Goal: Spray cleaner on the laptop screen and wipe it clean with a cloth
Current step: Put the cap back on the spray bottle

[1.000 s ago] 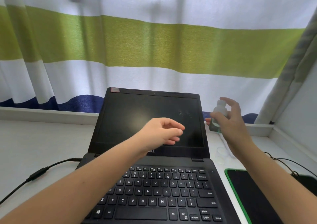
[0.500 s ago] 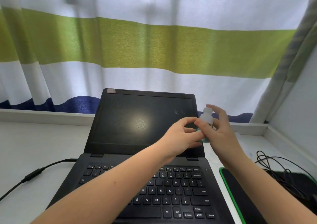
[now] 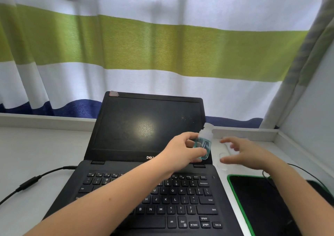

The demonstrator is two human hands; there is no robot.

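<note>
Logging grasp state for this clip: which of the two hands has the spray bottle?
The left hand grips the spray bottle before the laptop screen; the right hand is spread open, empty.

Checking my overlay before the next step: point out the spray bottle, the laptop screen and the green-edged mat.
spray bottle (image 3: 203,144): head view, on its clear teal-tinted body.
laptop screen (image 3: 126,127): head view, on the dark glass left of the bright glare spot.
green-edged mat (image 3: 256,199): head view, on its black surface.

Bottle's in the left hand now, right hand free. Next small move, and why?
Probably lower the right hand onto the clear cap lying beside the laptop. Its fingers are spread open just above it, while the left hand holds the spray bottle and droplets already speckle the screen.
</note>
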